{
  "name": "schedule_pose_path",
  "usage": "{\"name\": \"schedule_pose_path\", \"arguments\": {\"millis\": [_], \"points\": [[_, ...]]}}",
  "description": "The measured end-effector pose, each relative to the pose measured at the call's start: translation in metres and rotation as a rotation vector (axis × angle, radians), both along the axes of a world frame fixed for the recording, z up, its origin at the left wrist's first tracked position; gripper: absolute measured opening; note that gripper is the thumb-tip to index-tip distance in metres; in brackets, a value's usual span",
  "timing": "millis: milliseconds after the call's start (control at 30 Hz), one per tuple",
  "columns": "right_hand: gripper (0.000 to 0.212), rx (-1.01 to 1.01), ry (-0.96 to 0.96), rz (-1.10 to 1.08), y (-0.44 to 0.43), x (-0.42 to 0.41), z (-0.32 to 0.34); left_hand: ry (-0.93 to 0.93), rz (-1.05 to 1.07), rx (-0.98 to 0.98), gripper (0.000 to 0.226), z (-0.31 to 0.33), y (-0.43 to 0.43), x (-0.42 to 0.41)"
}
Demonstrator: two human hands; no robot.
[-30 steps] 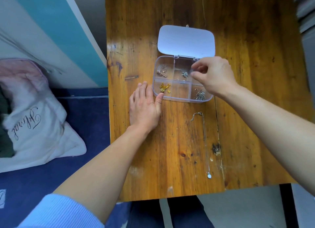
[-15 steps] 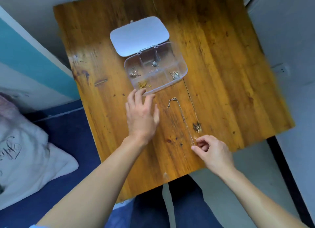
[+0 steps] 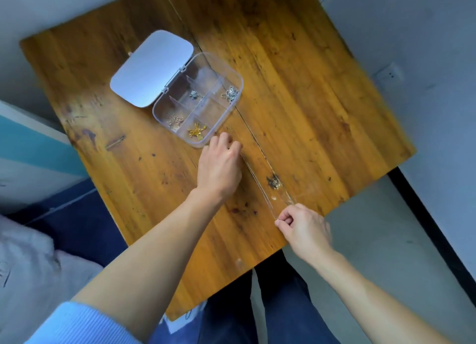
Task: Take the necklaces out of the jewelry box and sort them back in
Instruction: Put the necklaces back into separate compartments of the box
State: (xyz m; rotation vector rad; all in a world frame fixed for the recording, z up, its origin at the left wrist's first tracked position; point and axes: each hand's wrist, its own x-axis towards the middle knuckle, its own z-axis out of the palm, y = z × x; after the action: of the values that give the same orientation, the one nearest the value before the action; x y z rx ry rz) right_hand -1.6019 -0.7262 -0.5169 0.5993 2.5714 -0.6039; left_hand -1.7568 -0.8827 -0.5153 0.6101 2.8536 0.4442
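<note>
Both hands pinched a thin necklace (image 3: pixel 257 181) taut over the table (image 3: pixel 322 99). The left hand (image 3: pixel 219 166) held its far end beside the open jewelry box (image 3: pixel 231 112). The right hand (image 3: pixel 304 230) gripped the near end.

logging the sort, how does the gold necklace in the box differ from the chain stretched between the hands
The gold necklace is bunched in a small heap inside a near compartment of the clear jewelry box; the thin chain is pulled out nearly straight over the wooden table.
The gold necklace is bright yellow; the chain looks pale and silvery.
Nothing touches the gold necklace; the left hand and right hand pinch the chain's ends.
</note>
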Motion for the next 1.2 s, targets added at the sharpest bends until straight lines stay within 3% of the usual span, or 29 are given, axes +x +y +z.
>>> {"name": "schedule_pose_path", "arguments": {"millis": [200,333,667,1000,1100,1200], "points": [[0.013,-0.019,0.036,0.017,0.006,0.004,-0.003,-0.097,0.005,-0.047,0.024,-0.008,0.004,-0.02],[0.012,-0.224,0.14,-0.186,0.024,-0.002,-0.001,-0.153,0.007,-0.056,0.015,-0.006,0.008,-0.021],[0.021,-0.301,0.454,-0.306,0.119,-0.064,0.009,-0.093,-0.095,-0.191,0.02,-0.014,0.028,-0.023],[0.017,-0.342,0.411,-0.197,0.216,-0.129,0.013,-0.142,0.051,-0.197,0.005,0.0,0.113,-0.078],[0.018,-0.342,0.371,-0.199,0.244,-0.134,0.006,-0.156,0.085,-0.13,0.015,0.002,0.136,-0.102],[0.017,-0.34,0.311,-0.212,0.266,-0.134,-0.004,-0.323,-0.056,-0.08,0.043,0.002,0.153,-0.111]]}}
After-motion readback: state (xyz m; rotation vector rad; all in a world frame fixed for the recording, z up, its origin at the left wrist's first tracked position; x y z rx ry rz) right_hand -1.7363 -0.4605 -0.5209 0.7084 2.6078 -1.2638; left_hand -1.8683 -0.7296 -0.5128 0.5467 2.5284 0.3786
